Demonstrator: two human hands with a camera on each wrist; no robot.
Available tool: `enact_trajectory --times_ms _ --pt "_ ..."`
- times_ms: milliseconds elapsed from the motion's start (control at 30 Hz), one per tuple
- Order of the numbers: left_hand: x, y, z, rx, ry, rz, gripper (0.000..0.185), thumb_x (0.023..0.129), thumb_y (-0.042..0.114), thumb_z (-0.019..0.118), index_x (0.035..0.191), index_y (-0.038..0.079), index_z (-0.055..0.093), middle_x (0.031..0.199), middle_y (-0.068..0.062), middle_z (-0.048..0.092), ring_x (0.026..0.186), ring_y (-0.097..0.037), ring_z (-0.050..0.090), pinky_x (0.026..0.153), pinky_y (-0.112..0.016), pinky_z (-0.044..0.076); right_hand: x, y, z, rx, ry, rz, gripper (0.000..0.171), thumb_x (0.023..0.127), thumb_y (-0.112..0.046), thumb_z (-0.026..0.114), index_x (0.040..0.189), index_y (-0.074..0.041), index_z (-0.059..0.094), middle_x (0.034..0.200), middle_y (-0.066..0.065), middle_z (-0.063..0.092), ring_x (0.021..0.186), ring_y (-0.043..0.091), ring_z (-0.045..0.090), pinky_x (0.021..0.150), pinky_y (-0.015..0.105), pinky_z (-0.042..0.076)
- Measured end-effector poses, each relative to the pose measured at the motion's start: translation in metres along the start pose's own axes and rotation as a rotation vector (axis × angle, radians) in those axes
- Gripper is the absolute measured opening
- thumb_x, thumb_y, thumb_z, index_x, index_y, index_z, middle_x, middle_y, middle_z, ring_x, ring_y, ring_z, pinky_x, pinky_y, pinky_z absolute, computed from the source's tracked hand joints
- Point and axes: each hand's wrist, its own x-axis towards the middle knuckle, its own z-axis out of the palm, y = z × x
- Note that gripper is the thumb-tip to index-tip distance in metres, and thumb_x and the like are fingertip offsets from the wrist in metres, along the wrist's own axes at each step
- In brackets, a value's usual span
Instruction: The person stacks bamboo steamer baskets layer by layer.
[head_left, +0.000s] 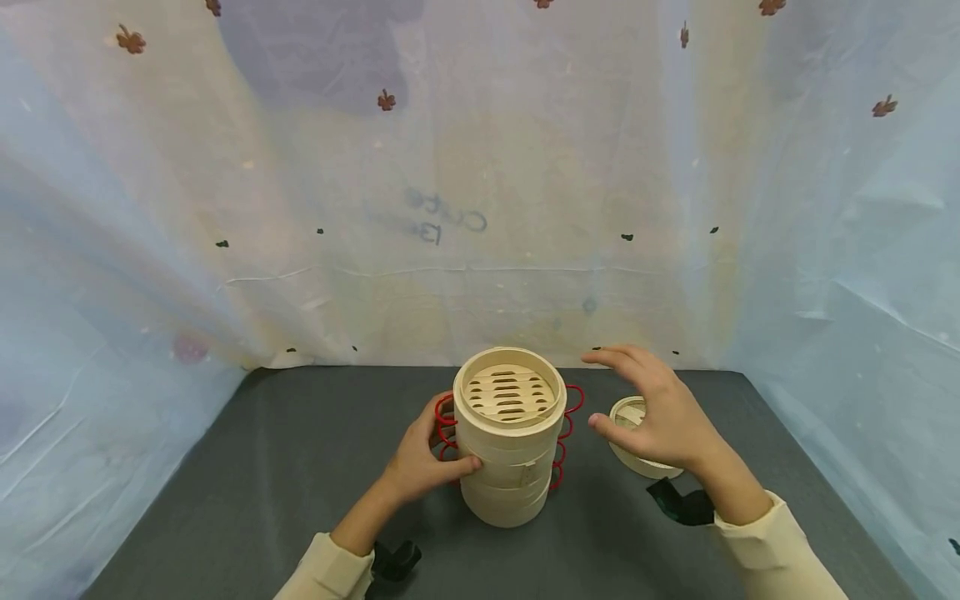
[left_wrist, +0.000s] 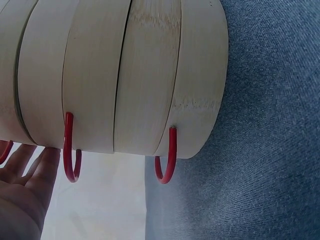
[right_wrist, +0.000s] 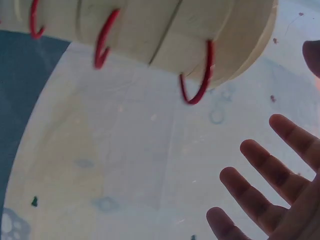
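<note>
A tall stack of bamboo steamer baskets (head_left: 501, 500) stands upright on the dark table, its slatted top tier facing up. Red loop handles (left_wrist: 171, 155) stick out along both sides. My left hand (head_left: 423, 458) grips the stack's left side, thumb across the front and fingers reaching behind it among the loops. To the right of the stack, my right hand (head_left: 663, 417) hovers with fingers spread, holding nothing. In the right wrist view its fingers (right_wrist: 252, 195) are apart from the top tier (right_wrist: 245, 45).
A separate round bamboo piece (head_left: 645, 467) lies on the table at the right, partly hidden by my right hand. The dark tabletop (head_left: 300, 500) ends at a pale plastic sheet (head_left: 510, 308) hung behind it and along both sides.
</note>
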Motion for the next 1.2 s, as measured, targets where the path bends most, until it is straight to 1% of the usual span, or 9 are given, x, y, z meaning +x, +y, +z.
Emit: enact_trajectory --times_ms 133,267,367,500,600,733,833,1000,1200 --pt "0.000 0.000 0.000 -0.003 0.000 -0.004 0.081 0.077 0.020 0.080 0.145 0.022 0.036 0.135 -0.005 0.055 0.116 -0.020 0.060 0.092 -0.034 0.053 -0.005 0.010 0.003 -0.011 0.002 0.021 0.063 0.072 -0.022 0.080 0.130 -0.024 0.057 0.125 -0.004 0.059 0.115 0.018 0.055 0.089 0.047 0.045" --pt "0.000 0.001 0.000 -0.006 0.000 -0.011 0.081 0.077 0.021 0.080 0.145 0.022 0.035 0.135 -0.006 0.054 0.116 -0.021 0.060 0.092 -0.033 0.053 -0.011 0.019 0.006 -0.023 -0.011 0.063 0.062 0.072 -0.022 0.080 0.129 -0.024 0.058 0.125 -0.007 0.058 0.115 0.015 0.054 0.090 0.043 0.046" --pt "0.000 0.001 0.000 -0.005 -0.001 -0.009 0.081 0.077 0.021 0.080 0.145 0.022 0.035 0.135 -0.006 0.055 0.116 -0.023 0.060 0.092 -0.032 0.053 -0.016 0.025 0.007 -0.022 -0.021 0.100 0.061 0.072 -0.022 0.080 0.128 -0.025 0.058 0.124 -0.007 0.058 0.116 0.016 0.054 0.091 0.046 0.046" --pt "0.000 0.001 0.000 -0.003 -0.001 -0.002 0.081 0.077 0.020 0.080 0.145 0.022 0.036 0.134 -0.006 0.055 0.116 -0.026 0.060 0.091 -0.033 0.053 -0.022 0.032 0.008 -0.016 -0.034 0.135 0.059 0.074 -0.021 0.079 0.128 -0.025 0.057 0.125 -0.003 0.058 0.117 0.023 0.054 0.090 0.052 0.045" --pt "0.000 0.000 0.000 0.000 0.001 0.001 0.081 0.077 0.020 0.080 0.145 0.022 0.036 0.134 -0.005 0.055 0.116 -0.024 0.061 0.091 -0.033 0.053 -0.027 0.037 0.011 -0.013 -0.044 0.153 0.056 0.076 -0.020 0.078 0.128 -0.024 0.058 0.125 -0.001 0.059 0.117 0.025 0.054 0.089 0.054 0.045" --pt "0.000 -0.002 0.000 0.005 0.003 0.003 0.081 0.077 0.020 0.080 0.145 0.022 0.036 0.134 -0.005 0.055 0.116 -0.020 0.061 0.092 -0.032 0.053 -0.032 0.044 0.013 -0.013 -0.054 0.173 0.052 0.077 -0.017 0.078 0.125 -0.020 0.059 0.123 0.001 0.060 0.114 0.026 0.057 0.088 0.053 0.047" --pt "0.000 -0.003 0.000 0.004 0.003 0.004 0.081 0.077 0.020 0.080 0.145 0.023 0.036 0.134 -0.004 0.055 0.116 -0.019 0.060 0.092 -0.032 0.053 -0.037 0.049 0.015 -0.019 -0.074 0.202 0.048 0.079 -0.019 0.077 0.124 -0.018 0.060 0.122 0.002 0.061 0.113 0.027 0.058 0.087 0.053 0.047" --pt "0.000 -0.005 0.001 -0.007 0.000 0.016 0.081 0.077 0.019 0.080 0.145 0.023 0.036 0.134 -0.005 0.055 0.116 -0.021 0.060 0.092 -0.032 0.053 -0.047 0.056 0.018 -0.023 -0.116 0.264 0.042 0.083 -0.026 0.074 0.123 -0.020 0.061 0.120 0.001 0.063 0.112 0.029 0.058 0.086 0.055 0.047" --pt "0.000 -0.007 0.001 -0.006 -0.002 0.022 0.081 0.077 0.018 0.080 0.144 0.023 0.036 0.134 -0.004 0.055 0.116 -0.021 0.060 0.092 -0.032 0.053 -0.057 0.064 0.022 -0.033 -0.125 0.289 0.036 0.085 -0.030 0.072 0.120 -0.022 0.063 0.115 -0.002 0.063 0.104 0.025 0.061 0.081 0.051 0.049"
